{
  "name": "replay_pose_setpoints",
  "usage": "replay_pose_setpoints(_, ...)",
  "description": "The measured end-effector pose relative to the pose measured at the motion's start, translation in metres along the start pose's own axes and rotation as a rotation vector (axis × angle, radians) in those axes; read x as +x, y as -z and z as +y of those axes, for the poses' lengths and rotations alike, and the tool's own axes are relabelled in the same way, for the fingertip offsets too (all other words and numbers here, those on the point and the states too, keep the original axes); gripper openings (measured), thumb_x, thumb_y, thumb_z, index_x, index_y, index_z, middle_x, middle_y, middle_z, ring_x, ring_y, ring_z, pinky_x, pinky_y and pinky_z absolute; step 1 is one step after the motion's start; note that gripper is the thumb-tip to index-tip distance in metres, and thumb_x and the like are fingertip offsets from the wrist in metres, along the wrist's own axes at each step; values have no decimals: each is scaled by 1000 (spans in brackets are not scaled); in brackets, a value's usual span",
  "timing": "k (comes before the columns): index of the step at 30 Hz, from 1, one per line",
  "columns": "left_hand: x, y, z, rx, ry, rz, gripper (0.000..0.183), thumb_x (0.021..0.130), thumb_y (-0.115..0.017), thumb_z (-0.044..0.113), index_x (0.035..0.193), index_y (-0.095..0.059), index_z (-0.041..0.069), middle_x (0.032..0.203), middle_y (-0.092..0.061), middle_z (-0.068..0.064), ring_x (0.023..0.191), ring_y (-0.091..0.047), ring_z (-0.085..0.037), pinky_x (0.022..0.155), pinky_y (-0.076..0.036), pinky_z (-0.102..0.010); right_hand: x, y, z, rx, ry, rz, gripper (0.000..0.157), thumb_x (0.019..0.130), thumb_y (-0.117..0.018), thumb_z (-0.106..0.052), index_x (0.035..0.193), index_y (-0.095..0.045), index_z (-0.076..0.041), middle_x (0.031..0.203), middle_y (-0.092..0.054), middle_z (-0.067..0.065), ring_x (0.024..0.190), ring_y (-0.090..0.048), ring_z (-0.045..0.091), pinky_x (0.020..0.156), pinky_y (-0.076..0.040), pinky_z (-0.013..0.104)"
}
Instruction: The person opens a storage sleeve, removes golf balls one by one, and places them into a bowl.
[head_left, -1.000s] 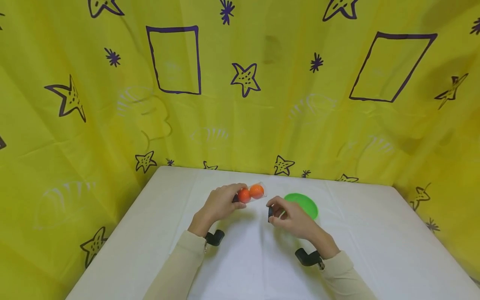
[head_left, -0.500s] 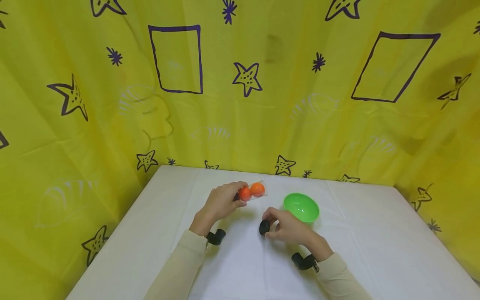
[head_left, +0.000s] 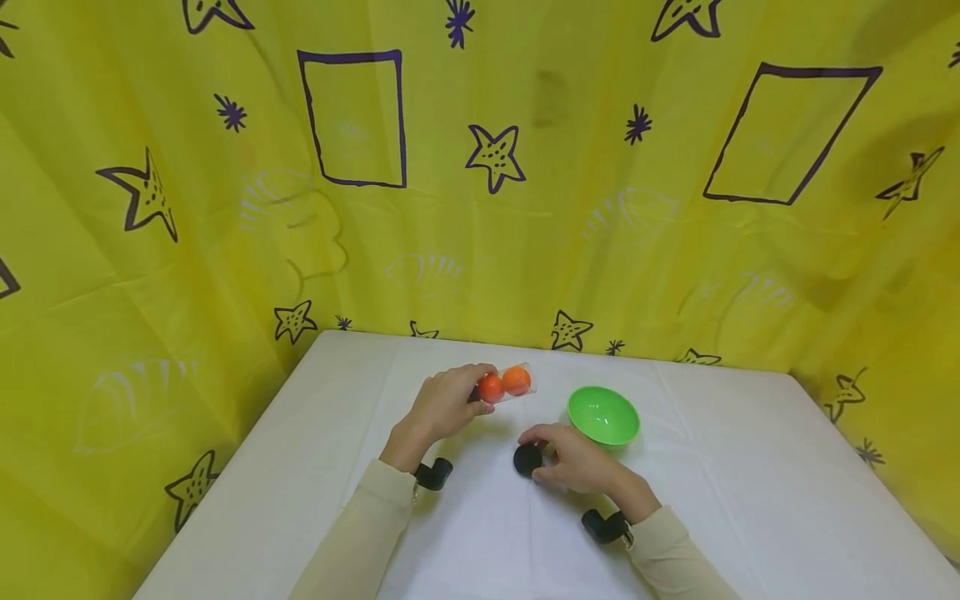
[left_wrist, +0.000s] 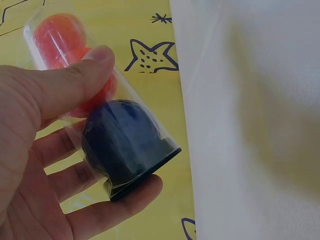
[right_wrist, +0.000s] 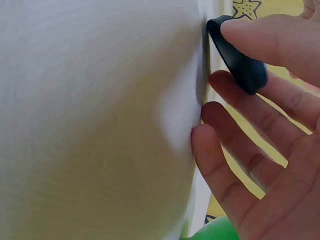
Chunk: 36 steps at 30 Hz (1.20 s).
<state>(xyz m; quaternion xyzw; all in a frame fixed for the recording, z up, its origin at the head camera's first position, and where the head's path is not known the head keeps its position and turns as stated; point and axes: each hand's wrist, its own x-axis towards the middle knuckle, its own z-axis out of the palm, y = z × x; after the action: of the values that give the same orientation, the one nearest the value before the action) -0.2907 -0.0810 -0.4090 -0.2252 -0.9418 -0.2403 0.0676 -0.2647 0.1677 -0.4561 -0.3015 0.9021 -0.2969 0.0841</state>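
Note:
My left hand [head_left: 446, 402] holds a clear plastic tube [left_wrist: 131, 90] tilted above the table. Inside it are two orange balls [head_left: 516, 381] and, at the dark-based end, a dark blue ball [left_wrist: 120, 131]. In the left wrist view the thumb lies across the tube and the fingers support it from below. My right hand [head_left: 581, 460] pinches a round black lid [head_left: 528, 459] between thumb and fingers, low at the tabletop. In the right wrist view the lid [right_wrist: 239, 55] is tilted, its edge close to the white cloth, and the other fingertips are near the cloth.
A green bowl [head_left: 603, 417] stands on the white table [head_left: 465, 517], just beyond my right hand. Yellow curtain [head_left: 487, 242] with purple stars and frames hangs behind the table and along its sides.
My right hand has moved down and slightly left with the black lid, turning its round face upward and uncovering more of the green bowl. My left hand and the tube have barely moved.

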Motion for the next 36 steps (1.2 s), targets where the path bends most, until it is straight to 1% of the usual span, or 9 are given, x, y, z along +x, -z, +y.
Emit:
replay_pose_setpoints(5, 0, -1, 0, -11, 7, -9, 56, 88, -81, 25, 139, -61, 15, 128, -70, -5, 110, -67, -26, 95, -54, -47, 0, -2, 1, -34, -40, -2, 41, 85, -81, -9, 123, -66, -9, 121, -68, 4, 107, -59, 17, 94, -52, 38)
replay_pose_setpoints(9, 1, -1, 1, -7, 4, -3, 55, 88, -82, 24, 138, -61, 15, 126, -71, -5, 109, -67, -25, 94, -54, -47, -1, -3, 2, -42, -50, -7, 39, 84, -81, -10, 120, -66, -11, 117, -66, 1, 108, -57, 18, 98, -51, 43)
replay_pose_setpoints(18, 1, -3, 2, -10, -1, -15, 54, 88, -82, 23, 138, -61, 14, 121, -70, -5, 106, -64, -23, 93, -55, -44, -2, -5, 1, -60, -69, -25, 38, 84, -82, -14, 119, -65, -13, 116, -62, -1, 108, -54, 16, 99, -50, 43)
replay_pose_setpoints(23, 1, -4, 2, -19, -12, -32, 54, 89, -81, 24, 138, -60, 14, 120, -68, -5, 107, -62, -23, 93, -54, -46, -2, -4, 1, -56, -67, -35, 40, 84, -82, -17, 120, -65, -13, 117, -62, -1, 109, -54, 18, 98, -50, 43)
replay_pose_setpoints(27, 0, -5, 1, -38, -21, -33, 54, 89, -81, 24, 138, -60, 14, 118, -66, -5, 106, -62, -22, 94, -54, -45, -3, -1, 2, 24, -59, -28, 42, 89, -78, -20, 126, -62, -9, 122, -64, 3, 113, -57, 21, 98, -51, 43)
replay_pose_setpoints(29, 0, -5, 1, -49, -28, -29, 54, 88, -81, 23, 137, -60, 14, 118, -66, -5, 105, -62, -22, 95, -54, -44, -3, 2, 1, 72, -51, -9, 43, 92, -74, -20, 130, -59, -6, 122, -65, 5, 113, -59, 22, 97, -52, 41)
replay_pose_setpoints(32, 0, -5, 1, -59, -38, -15, 53, 88, -82, 22, 136, -60, 15, 118, -65, -4, 106, -62, -22, 95, -53, -44, -3, 7, -1, 134, -36, 44, 41, 96, -69, -17, 132, -56, -2, 117, -66, 8, 107, -62, 22, 91, -54, 34)
replay_pose_setpoints(36, 0, -4, 0, -44, -55, 19, 53, 88, -82, 22, 136, -60, 17, 119, -64, -3, 107, -60, -21, 93, -53, -43, -3, 14, -6, 202, -11, 114, 38, 97, -66, -12, 130, -52, 2, 108, -68, 10, 97, -65, 19, 82, -55, 25)
